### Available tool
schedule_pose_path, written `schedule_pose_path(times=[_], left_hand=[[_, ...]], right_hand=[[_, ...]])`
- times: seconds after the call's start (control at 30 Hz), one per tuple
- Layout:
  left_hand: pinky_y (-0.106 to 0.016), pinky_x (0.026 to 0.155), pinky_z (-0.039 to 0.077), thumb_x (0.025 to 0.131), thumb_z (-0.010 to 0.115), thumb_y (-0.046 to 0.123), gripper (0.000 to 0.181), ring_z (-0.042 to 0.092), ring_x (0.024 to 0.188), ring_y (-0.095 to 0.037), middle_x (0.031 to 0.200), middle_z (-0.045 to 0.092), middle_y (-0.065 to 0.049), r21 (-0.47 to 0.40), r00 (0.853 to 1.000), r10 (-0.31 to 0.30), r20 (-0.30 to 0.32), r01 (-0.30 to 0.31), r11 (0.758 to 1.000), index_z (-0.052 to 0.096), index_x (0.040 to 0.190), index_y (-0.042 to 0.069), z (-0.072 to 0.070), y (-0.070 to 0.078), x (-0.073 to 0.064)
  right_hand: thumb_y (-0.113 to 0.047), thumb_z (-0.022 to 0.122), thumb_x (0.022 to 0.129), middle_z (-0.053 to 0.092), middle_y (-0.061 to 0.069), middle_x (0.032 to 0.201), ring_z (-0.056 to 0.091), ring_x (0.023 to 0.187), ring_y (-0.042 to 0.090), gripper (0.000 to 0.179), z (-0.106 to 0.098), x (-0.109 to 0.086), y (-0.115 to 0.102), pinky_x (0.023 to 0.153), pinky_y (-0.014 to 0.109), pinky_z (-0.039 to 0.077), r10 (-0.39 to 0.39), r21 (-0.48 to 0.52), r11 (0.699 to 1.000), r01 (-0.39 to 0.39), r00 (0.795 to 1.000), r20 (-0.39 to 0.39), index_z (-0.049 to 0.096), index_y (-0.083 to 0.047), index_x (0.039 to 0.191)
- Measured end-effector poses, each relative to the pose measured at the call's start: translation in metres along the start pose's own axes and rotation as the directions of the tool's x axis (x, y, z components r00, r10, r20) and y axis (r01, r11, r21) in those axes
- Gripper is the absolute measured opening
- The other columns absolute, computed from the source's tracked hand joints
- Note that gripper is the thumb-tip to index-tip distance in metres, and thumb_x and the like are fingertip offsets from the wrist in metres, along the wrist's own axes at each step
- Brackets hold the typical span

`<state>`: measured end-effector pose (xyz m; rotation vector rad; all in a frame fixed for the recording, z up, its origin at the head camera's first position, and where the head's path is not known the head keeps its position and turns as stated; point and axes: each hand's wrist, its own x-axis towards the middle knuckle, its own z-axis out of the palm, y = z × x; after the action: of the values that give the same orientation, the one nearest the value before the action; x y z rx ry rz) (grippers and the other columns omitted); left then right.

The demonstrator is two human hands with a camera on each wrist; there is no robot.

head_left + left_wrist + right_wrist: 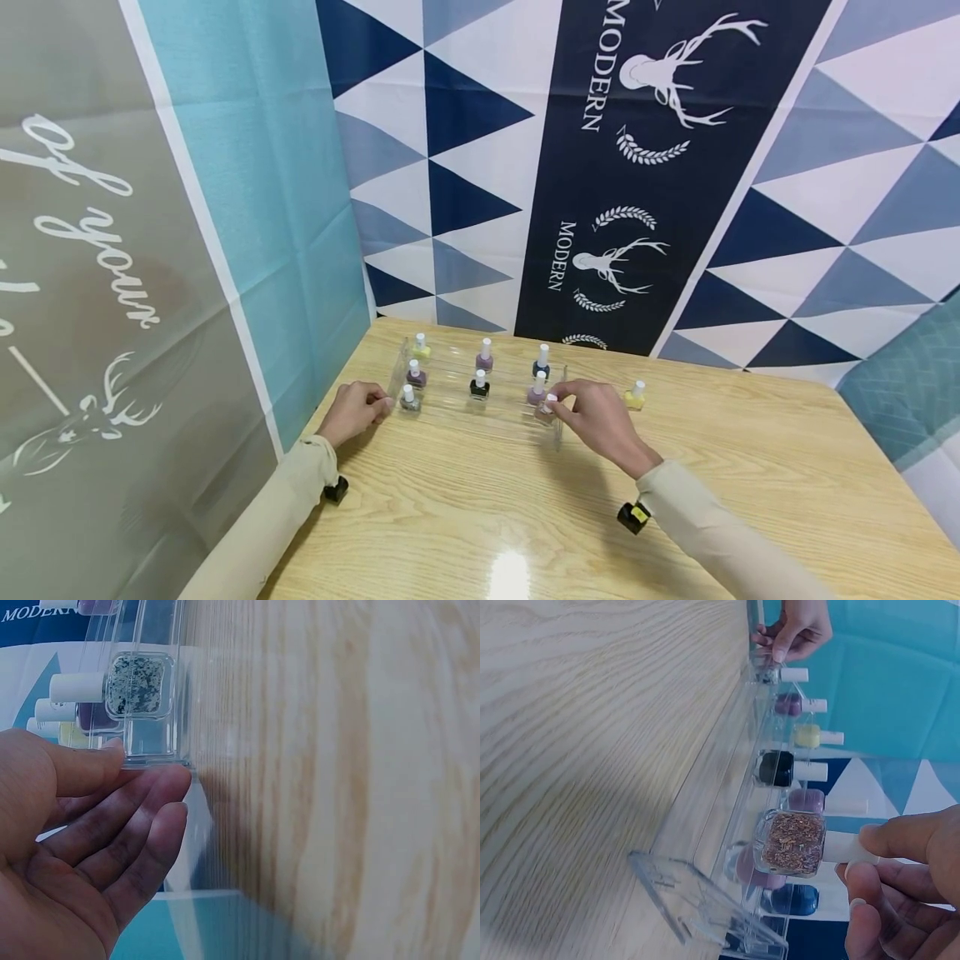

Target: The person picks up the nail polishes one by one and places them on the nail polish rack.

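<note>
A clear tiered display rack (468, 423) stands on the table, bearing several white-capped nail polish bottles. My left hand (354, 413) pinches the rack's left end panel between thumb and fingers, beside a bottle with dark speckles (139, 685). In my right hand (602, 422) is a copper-glitter nail polish bottle (793, 841), pinched by its white cap at the front right of the rack. Behind it on the rack are a mauve bottle (536, 393) and a dark blue bottle (793, 899). A black bottle (479, 386) sits mid-rack.
A yellow nail polish bottle (634, 397) stands on the wooden table (750, 467), right of the rack and just past my right hand. Patterned cloth (480, 167) hangs behind the table, and another cloth (247, 208) borders the left side.
</note>
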<state>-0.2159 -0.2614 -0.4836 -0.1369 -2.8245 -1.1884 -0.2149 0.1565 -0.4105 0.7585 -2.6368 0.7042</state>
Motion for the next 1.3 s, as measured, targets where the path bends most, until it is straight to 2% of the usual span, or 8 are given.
schedule_pose_path(times=[0.4,0.6,0.87,1.0,1.1,1.3], left_hand=[[-0.031,0.051,0.043,0.102,0.068,0.017,0.021,0.057,0.054,-0.018,0.068,0.068,-0.004,-0.004,1.000,0.014,0.003,-0.014,1.000,0.076,0.084,0.009,0.000,0.001,0.002],[-0.032,0.051,0.043,0.101,0.069,0.017,0.020,0.057,0.054,-0.018,0.067,0.068,-0.004,-0.011,1.000,0.016,0.000,-0.016,1.000,0.076,0.084,0.009,0.001,0.001,0.002],[-0.030,0.050,0.044,0.102,0.068,0.018,0.021,0.057,0.054,-0.017,0.068,0.068,-0.004,-0.010,1.000,0.001,0.004,-0.001,1.000,0.076,0.085,0.009,0.000,0.000,0.002],[-0.031,0.050,0.044,0.102,0.069,0.017,0.021,0.056,0.053,-0.017,0.067,0.067,-0.004,-0.009,1.000,0.001,0.000,-0.001,1.000,0.076,0.084,0.009,0.000,0.000,0.000],[-0.032,0.051,0.043,0.102,0.068,0.017,0.021,0.055,0.053,-0.018,0.067,0.067,-0.003,-0.010,1.000,0.005,-0.003,-0.005,1.000,0.075,0.083,0.010,0.001,0.000,0.000],[-0.033,0.051,0.044,0.102,0.067,0.017,0.022,0.055,0.054,-0.019,0.068,0.067,-0.003,-0.017,1.000,0.008,0.004,-0.008,1.000,0.075,0.083,0.010,0.001,-0.002,-0.001]], right_hand=[[-0.019,0.078,0.094,0.076,-0.003,0.094,0.051,0.054,0.000,0.004,0.011,0.009,-0.012,0.052,0.024,0.044,-0.012,0.063,0.998,0.010,0.999,0.036,0.081,-0.016,0.093],[-0.019,0.079,0.094,0.070,-0.008,0.081,0.051,0.055,0.001,0.005,0.016,0.013,-0.016,0.054,0.025,0.044,-0.040,0.066,0.997,0.037,0.999,0.032,0.078,-0.015,0.089],[-0.015,0.079,0.093,0.076,0.000,0.090,0.068,0.070,0.006,0.004,0.024,0.018,-0.024,0.064,0.028,0.056,-0.038,0.102,0.994,0.033,0.998,0.049,0.079,-0.012,0.094],[-0.015,0.079,0.092,0.077,0.002,0.094,0.072,0.075,0.011,0.004,0.029,0.020,-0.027,0.066,0.032,0.059,-0.039,0.120,0.992,0.033,0.998,0.048,0.080,-0.011,0.094],[-0.016,0.079,0.093,0.077,0.001,0.093,0.070,0.072,0.009,0.005,0.033,0.022,-0.030,0.064,0.032,0.057,-0.045,0.120,0.992,0.040,0.998,0.041,0.080,-0.012,0.093],[-0.016,0.079,0.092,0.077,0.000,0.092,0.055,0.058,0.000,0.004,0.039,0.026,-0.035,0.053,0.024,0.047,-0.056,0.106,0.993,0.051,0.997,0.048,0.081,-0.012,0.093]])
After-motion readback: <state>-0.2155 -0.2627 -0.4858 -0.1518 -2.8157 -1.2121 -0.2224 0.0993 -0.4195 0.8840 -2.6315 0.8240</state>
